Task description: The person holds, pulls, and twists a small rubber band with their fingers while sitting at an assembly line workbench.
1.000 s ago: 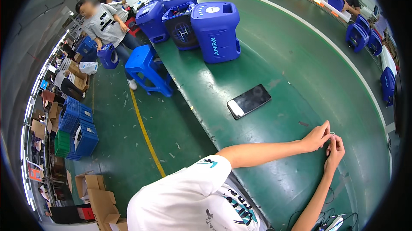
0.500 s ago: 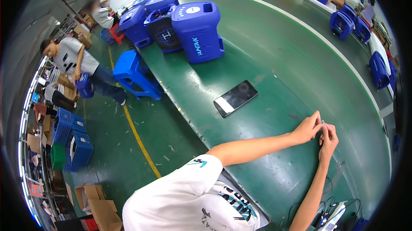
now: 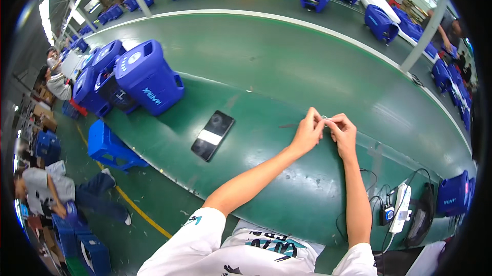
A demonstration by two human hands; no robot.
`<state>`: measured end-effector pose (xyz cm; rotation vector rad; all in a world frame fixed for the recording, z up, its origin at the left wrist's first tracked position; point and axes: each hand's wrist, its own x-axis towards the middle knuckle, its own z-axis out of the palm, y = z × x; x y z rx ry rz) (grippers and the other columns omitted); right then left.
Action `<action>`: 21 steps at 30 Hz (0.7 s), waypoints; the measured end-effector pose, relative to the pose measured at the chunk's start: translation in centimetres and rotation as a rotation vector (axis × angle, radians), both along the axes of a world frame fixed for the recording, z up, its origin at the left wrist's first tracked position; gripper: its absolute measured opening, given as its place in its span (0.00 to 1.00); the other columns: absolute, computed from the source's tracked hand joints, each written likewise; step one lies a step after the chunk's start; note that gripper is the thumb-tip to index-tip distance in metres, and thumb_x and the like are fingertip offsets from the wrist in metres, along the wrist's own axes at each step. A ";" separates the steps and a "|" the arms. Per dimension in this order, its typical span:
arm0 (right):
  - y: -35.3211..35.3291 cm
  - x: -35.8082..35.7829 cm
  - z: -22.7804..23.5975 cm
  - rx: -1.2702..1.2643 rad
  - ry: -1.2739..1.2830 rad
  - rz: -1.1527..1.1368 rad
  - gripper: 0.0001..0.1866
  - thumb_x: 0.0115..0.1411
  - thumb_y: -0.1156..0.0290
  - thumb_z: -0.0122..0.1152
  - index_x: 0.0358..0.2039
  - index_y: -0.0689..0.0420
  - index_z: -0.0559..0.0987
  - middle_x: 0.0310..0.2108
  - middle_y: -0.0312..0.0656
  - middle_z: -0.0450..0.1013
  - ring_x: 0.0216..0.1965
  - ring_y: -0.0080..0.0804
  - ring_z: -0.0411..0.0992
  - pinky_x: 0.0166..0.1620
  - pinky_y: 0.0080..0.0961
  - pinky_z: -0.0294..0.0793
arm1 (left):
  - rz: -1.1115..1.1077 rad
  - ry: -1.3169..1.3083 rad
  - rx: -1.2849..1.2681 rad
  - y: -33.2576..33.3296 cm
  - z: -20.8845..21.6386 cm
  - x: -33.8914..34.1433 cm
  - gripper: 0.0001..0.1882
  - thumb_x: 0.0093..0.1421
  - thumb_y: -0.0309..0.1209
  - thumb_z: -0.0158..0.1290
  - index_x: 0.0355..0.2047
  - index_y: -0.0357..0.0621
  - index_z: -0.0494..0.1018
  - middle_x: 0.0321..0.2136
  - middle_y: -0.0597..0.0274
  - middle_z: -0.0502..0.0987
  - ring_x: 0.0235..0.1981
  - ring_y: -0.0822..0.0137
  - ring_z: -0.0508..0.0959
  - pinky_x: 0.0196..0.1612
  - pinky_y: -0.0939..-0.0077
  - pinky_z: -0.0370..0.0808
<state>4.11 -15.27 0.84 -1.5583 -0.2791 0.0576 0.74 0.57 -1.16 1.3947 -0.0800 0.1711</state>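
Note:
My left hand (image 3: 307, 131) and my right hand (image 3: 344, 131) meet above the green table (image 3: 266, 184), fingertips almost touching. Pinched between them is a small pale, thin loop-like piece (image 3: 324, 117); it is too small to name. Both sets of fingers are closed on it, and part of it is hidden by them. To the left of my hands a black smartphone (image 3: 213, 135) lies flat on the table, its screen reflecting a bright light.
Several blue plastic housings (image 3: 149, 77) stand at the table's left end, beside a blue stool (image 3: 110, 145). A white power strip (image 3: 401, 208) with black cables lies near my right forearm, by another blue housing (image 3: 453, 194). A person (image 3: 51, 191) carries something blue on the left.
The view has swung to the right, so hands, phone and housings sit further left in the picture. Both hands keep pinching the small piece. The person on the left has walked nearer.

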 end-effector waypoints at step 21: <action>-0.4 0.0 0.6 -0.046 0.082 0.061 0.06 0.68 0.70 0.69 0.41 0.57 0.83 0.28 0.29 0.77 0.23 0.11 0.65 0.23 0.13 0.60 | -0.055 0.023 0.052 -0.1 0.7 -0.1 0.08 0.75 0.26 0.50 0.40 0.41 0.61 0.25 0.64 0.74 0.20 0.77 0.74 0.18 0.80 0.69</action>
